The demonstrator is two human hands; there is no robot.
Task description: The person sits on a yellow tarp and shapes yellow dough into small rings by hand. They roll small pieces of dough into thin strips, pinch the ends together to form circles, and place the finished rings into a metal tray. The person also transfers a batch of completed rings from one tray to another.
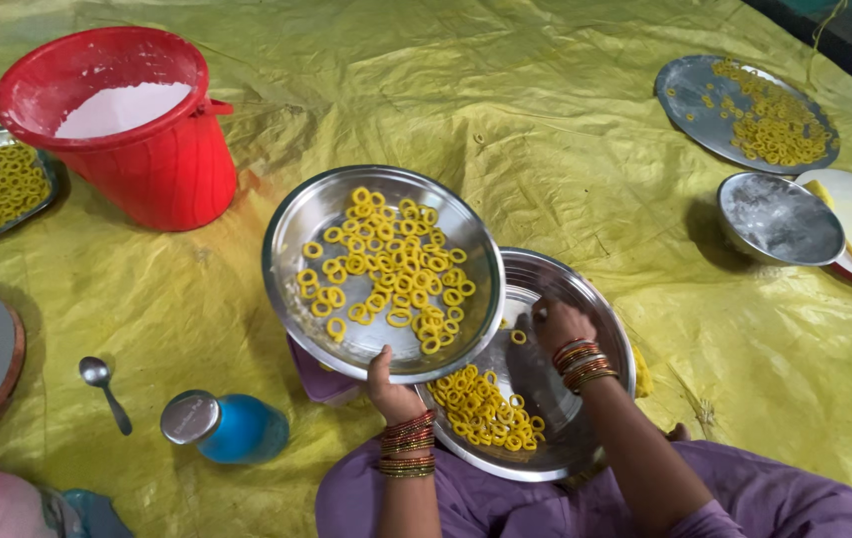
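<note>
Left hand (388, 384) is gripping the near rim of a steel plate (298, 224) full of yellow dough rings (386, 264), holding it tilted above a second steel plate (600, 329). Right hand (558, 321) rests on that lower plate, fingers curled, can't tell if it's pinching anything. More rings (484, 408) lie near the person, red bucket (132, 125) far left.

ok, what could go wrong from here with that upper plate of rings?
1. The left hand grips the round steel plate of yellow dough rings by one rim only; if it tilts, rings could slide off.
2. That plate overhangs the lower steel plate, where the right hand works; a bump could knock it.
3. Spilled rings might land on the yellow plastic sheet.
</note>
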